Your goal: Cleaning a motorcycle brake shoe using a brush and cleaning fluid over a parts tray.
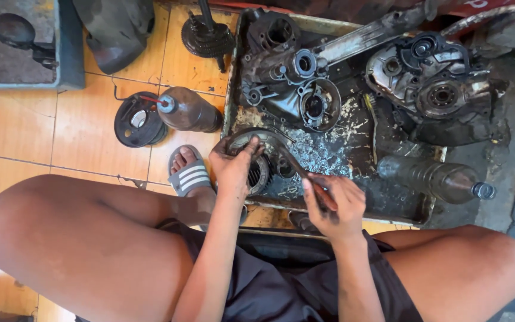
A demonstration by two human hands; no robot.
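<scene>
**Dirty hands work on a round metal part in an oily tray**

The person sits low with knees wide apart. The left hand (pixel 233 164) is closed on a round metal part (pixel 256 156) and holds it up on its edge at the near side of the metal tray (pixel 231 89). The right hand (pixel 332 200) is closed around a thin brush (pixel 298 169). The brush tip touches the round part.

The tray is full of greasy engine pieces (pixel 430 89) and dark wet oil. A plastic bottle (pixel 442 179) lies on its side in the tray, near the right hand. Another bottle (pixel 189 109) lies on the orange tile floor (pixel 84 125), just beside a black round cover (pixel 137 119). A foot in a striped sandal (pixel 189 173) rests by the tray.
</scene>
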